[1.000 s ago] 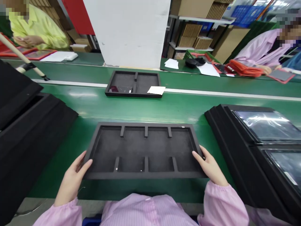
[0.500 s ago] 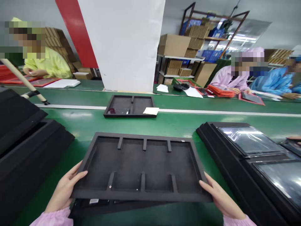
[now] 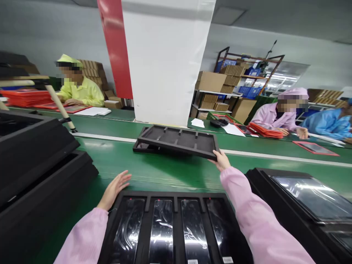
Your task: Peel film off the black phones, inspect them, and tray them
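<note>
The person's right hand is closed around the right end of a long, flat, black foam-like tray with little walls along its sides. This tray is straight ahead at twelve o'clock, tipped so its right end is lower. It is over a smaller black tray on the shiny green table; whether the two touch, one cannot tell.

The left hand is wide, with loose fingers, at eleven o'clock. It is near the far left corner of a black tray with four slots, close by at twelve o'clock. Each slot has one long, thin, shiny dark panel.

At ten o'clock is a pile of black trays. At two o'clock is another black pile, with big shiny screens on top. A worker in yellow sits far off at eleven o'clock.
</note>
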A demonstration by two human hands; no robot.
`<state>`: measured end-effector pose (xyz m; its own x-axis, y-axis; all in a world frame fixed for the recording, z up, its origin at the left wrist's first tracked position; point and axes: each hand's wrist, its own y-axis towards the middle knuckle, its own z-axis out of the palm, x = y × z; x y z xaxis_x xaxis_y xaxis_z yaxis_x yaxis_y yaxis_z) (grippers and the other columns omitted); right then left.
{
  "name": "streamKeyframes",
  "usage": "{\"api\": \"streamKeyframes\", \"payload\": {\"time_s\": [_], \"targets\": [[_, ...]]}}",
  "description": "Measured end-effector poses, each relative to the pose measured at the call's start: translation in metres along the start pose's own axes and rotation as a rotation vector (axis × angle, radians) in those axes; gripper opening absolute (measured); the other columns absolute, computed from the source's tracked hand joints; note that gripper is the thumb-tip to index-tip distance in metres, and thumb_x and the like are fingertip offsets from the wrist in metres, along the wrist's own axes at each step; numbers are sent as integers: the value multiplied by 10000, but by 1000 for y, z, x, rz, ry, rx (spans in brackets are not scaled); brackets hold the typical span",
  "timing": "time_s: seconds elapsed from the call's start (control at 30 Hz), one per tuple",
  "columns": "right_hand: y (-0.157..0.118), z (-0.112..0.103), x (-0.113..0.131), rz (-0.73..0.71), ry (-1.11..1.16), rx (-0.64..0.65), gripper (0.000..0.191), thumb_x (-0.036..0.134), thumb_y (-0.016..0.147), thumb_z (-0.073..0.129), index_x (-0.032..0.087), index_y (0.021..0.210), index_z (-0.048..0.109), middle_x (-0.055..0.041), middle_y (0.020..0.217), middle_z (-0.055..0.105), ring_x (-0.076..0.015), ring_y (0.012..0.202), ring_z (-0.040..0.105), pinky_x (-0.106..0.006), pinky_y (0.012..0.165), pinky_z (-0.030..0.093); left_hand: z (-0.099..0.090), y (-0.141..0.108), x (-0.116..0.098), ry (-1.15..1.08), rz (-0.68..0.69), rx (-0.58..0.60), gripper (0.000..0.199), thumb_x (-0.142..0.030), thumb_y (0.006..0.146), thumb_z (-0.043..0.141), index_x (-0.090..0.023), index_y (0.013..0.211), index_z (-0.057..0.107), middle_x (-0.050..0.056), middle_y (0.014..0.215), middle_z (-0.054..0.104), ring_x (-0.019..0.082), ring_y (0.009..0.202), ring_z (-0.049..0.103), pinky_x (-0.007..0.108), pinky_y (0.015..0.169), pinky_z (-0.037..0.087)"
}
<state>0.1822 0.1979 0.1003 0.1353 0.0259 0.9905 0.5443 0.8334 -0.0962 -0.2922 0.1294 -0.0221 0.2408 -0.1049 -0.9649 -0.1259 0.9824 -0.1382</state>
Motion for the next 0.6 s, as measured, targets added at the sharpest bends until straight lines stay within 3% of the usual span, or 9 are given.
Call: {"api": "streamKeyframes", "payload": {"time_s": [0.13,0.27,0.4,0.6], "targets": [[64,77,12,-52,-24,32,343,337,979,622,174,1279,587,-95,1248,628,-209,1023,662,-400,845,603,-6,6,7,106,13,-25,814,-700,557,777,-142,1139,670,190,1119,723,381,1118,667,493,932,571],[106,127,10,-89,-118,63,362,357,976,622,171,1285,586,-99,1267,623,-224,1060,655,-429,882,590,-4,9,5,150,45,-9,708,-681,666,728,-151,1135,694,163,1069,729,303,992,699,388,798,599],[135,143,-9,-114,-290,37,383,381,976,617,169,1293,581,-104,1283,615,-236,1083,647,-445,893,585,-5,9,3,157,44,-3,653,-656,736,697,-155,1154,703,152,1068,721,270,968,691,350,773,600],[168,136,-28,-234,-588,-12,340,367,981,612,183,1267,604,-103,1306,609,-234,1109,636,-445,938,565,-8,7,3,191,11,1,656,-671,760,676,-171,1184,691,138,1069,708,268,979,674,344,781,600]]}}
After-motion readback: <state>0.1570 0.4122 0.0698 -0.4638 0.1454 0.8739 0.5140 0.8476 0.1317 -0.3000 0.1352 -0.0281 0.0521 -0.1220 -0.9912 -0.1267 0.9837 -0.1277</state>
